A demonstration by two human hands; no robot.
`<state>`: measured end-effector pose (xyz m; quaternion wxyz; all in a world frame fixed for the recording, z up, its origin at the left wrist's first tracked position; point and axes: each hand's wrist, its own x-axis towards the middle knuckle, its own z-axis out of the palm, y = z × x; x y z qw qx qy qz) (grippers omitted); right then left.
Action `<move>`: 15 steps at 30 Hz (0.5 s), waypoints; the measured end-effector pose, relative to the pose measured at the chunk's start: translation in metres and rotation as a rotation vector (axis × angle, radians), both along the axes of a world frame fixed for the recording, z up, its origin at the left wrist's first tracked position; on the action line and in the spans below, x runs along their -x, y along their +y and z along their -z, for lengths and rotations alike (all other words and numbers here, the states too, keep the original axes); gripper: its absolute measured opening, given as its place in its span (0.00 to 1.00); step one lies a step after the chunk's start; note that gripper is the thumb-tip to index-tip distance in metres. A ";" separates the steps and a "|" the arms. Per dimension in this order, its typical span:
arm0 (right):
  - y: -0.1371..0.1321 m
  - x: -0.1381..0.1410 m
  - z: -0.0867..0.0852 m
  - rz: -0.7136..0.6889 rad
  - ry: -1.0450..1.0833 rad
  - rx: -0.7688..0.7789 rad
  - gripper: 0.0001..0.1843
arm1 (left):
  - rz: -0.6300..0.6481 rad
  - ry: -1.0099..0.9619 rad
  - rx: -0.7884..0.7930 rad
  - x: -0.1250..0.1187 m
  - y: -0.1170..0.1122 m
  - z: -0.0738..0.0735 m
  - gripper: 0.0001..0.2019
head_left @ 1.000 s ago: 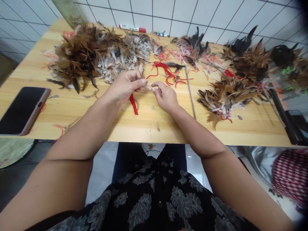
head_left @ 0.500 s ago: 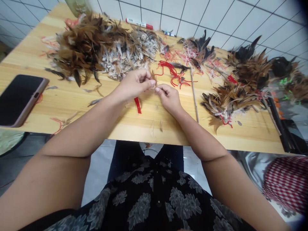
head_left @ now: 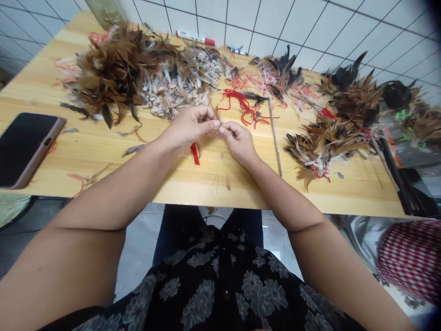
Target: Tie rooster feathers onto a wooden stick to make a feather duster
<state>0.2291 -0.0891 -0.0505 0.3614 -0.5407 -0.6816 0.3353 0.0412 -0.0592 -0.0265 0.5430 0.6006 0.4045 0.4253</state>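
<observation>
My left hand (head_left: 188, 127) and my right hand (head_left: 238, 141) meet fingertip to fingertip over the middle of a wooden table (head_left: 241, 179). The left hand pinches a small bunch of brown feathers (head_left: 217, 111), and a red string (head_left: 195, 153) hangs down from under it. The right hand's fingers are curled and pinch at the same bunch where the two hands touch. A loose tangle of red strings (head_left: 245, 106) lies just beyond the hands.
A big heap of brown and grey feathers (head_left: 138, 73) lies at the back left, more feather bundles (head_left: 330, 138) at the right. A thin stick (head_left: 274, 136) lies right of my hands. A phone (head_left: 25, 149) rests at the left edge, a marker (head_left: 195, 38) by the tiled wall.
My fingertips have closed together on the bunch. The view has shifted slightly; the hands stay at the same spot on the table.
</observation>
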 end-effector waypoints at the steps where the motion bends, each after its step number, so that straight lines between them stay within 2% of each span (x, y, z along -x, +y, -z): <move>1: -0.001 0.000 -0.001 0.004 -0.017 0.006 0.13 | -0.012 -0.009 0.006 0.000 0.000 0.000 0.15; 8: -0.002 0.001 -0.003 0.014 -0.090 0.011 0.15 | -0.033 -0.051 0.010 0.001 0.003 0.001 0.16; 15: -0.001 0.000 0.001 -0.008 -0.020 0.001 0.15 | -0.057 -0.096 -0.002 0.000 0.004 0.003 0.22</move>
